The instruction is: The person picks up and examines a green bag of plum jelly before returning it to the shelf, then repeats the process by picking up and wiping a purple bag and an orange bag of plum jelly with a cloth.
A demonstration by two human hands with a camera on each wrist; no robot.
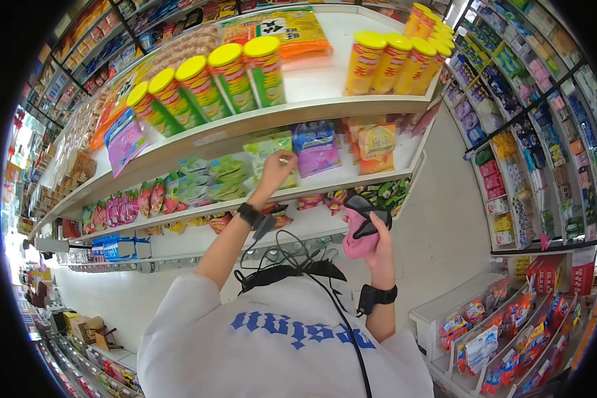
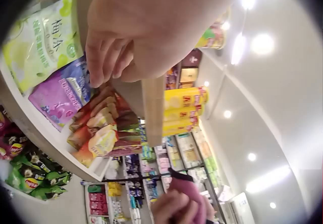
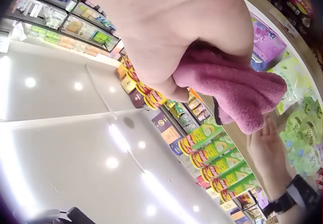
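In the head view my left hand (image 1: 276, 172) is at the middle shelf, in front of a light green snack bag (image 1: 259, 147). Beside that bag stands a blue and purple bag (image 1: 317, 149). Seen from the left wrist, the left fingers (image 2: 108, 57) bend loosely downward by the blue and purple bag (image 2: 60, 95), with nothing visible between them. My right hand (image 1: 380, 249) grips a folded, fuzzy pink cloth (image 1: 358, 240) with black parts, held out in front of the shelf's right end. The right wrist view shows the pink cloth (image 3: 232, 88) bunched under the palm.
Yellow-lidded chip cans (image 1: 262, 69) line the top shelf, with yellow cans (image 1: 365, 63) at its right corner. Green bags (image 1: 229, 176) fill the middle shelf leftward. A low rack (image 1: 438, 318) stands behind at right. Black cables (image 1: 298, 255) loop over the chest.
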